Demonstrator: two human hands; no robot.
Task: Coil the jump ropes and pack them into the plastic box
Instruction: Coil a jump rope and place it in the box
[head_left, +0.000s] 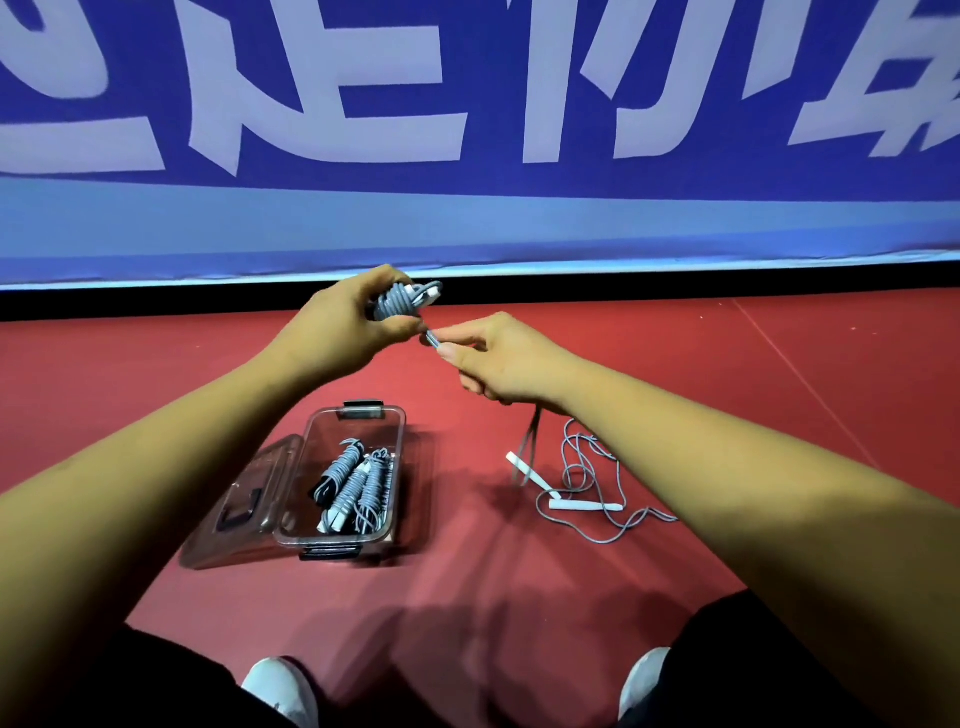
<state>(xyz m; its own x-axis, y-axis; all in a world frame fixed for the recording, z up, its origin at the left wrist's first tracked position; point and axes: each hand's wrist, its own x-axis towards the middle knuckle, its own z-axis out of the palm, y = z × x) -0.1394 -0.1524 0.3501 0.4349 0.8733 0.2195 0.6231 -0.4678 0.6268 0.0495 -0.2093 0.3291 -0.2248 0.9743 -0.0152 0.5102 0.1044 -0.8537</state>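
White shoes (283, 686) and dark trouser legs edge the bottom of the view. Above them, a coiled jump rope (402, 301) sits in the left hand (343, 325), fingers curled round the bundle. The right hand (498, 358) pinches the rope's loose end between thumb and forefinger. On the red floor (519, 571) below, the plastic box (401, 452) stands open with coiled ropes (353, 488) inside, its lid (249, 493) lying at its left side. A loose rope (582, 488) with white handles sprawls to the right, and a blue banner (467, 104) hangs beyond.
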